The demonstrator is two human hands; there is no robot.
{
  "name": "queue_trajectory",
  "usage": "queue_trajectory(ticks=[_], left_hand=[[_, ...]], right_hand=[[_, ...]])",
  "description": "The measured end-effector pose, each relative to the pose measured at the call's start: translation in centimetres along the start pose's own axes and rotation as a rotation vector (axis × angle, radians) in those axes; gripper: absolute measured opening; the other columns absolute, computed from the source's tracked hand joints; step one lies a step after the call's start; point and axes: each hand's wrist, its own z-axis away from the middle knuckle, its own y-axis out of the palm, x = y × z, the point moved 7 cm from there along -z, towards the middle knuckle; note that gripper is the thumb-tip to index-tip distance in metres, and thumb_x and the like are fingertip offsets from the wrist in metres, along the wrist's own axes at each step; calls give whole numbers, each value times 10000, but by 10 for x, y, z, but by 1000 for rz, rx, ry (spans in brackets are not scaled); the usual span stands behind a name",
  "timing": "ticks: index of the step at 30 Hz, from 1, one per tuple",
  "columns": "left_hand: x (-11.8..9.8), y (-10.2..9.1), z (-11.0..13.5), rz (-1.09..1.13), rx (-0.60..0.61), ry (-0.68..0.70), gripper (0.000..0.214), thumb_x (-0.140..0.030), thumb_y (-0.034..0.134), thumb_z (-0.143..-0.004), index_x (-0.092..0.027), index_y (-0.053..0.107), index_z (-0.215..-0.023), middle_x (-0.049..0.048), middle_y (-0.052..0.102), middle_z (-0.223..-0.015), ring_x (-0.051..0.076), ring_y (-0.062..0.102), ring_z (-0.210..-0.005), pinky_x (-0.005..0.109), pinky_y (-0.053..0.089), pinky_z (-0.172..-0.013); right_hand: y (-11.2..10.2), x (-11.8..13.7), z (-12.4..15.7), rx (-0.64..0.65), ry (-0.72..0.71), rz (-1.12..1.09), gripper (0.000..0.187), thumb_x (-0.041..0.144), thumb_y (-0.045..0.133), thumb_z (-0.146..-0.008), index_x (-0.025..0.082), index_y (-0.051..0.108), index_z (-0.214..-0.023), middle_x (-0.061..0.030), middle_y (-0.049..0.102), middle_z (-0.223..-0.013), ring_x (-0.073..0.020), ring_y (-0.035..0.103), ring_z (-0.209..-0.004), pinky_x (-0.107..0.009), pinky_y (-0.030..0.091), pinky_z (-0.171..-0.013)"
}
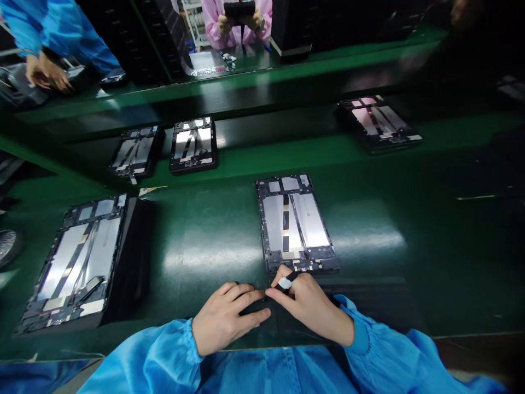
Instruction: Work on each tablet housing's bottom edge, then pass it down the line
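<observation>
In my right hand [314,306] is a small black part with a white patch [284,283]. Thumb and fingers are closed on it, just off the near edge of an opened tablet [315,224]. Its lower end is partly covered by my fingers, so I cannot tell its exact kind. My left hand [225,317] lies low over the bench, thumb and fingers apart, the index fingertip close to the right fingertips. Whether that fingertip touches the part is unclear. The tablet lies flat with silver plates and a dark ribbon cable showing.
At left, more opened tablets [88,241] sit on a dark stack. Further tablets [193,145] rest on the green bench [205,219] behind, another tablet [379,123] at back right. Across the ledge, a person in pink [209,33] holds a dark device; blue sleeves show at upper left.
</observation>
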Motion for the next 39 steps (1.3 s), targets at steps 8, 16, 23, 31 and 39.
queue_trajectory(ticks=[8, 16, 23, 31, 39], left_hand=[[5, -3, -16, 53, -28, -51, 241, -218, 545, -964, -236, 639, -1186, 56, 643, -1189, 200, 565, -1010, 322, 453, -807], [22, -1, -47, -61, -170, -77, 202, -185, 494, -989, -177, 644, -1124, 65, 688, -1079, 175, 598, -939, 299, 485, -779], [24, 2, -42, -54, -164, -97, 186, -181, 516, -981, -173, 648, -1112, 55, 692, -1083, 169, 597, -957, 294, 489, -783], [25, 3, -42, -33, -156, -93, 195, -170, 533, -973, -166, 638, -1137, 55, 685, -1110, 181, 590, -964, 301, 473, -780], [22, 2, -43, -94, -126, -83, 238, -163, 477, -993, -176, 617, -1185, 64, 675, -1121, 187, 585, -976, 303, 473, -779]], right_hand=[[-60, -14, -19, -69, 135, -398, 213, 399, 619, -851, 208, 542, -798, 7, 642, -676, -161, 680, -613, -262, 558, -549], [-63, -20, -51, 99, 241, -347, 209, 362, 638, -823, 203, 505, -796, 37, 618, -557, -184, 724, -612, -216, 534, -463], [-56, -20, -52, 144, 214, -386, 215, 361, 662, -826, 204, 518, -792, 31, 639, -582, -179, 725, -598, -209, 542, -445], [-56, -19, -53, 134, 219, -352, 181, 342, 641, -833, 198, 535, -802, 23, 640, -589, -193, 731, -613, -231, 563, -456], [-54, -18, -53, 139, 233, -351, 186, 348, 627, -842, 195, 530, -803, 18, 640, -598, -188, 727, -618, -238, 565, -478]])
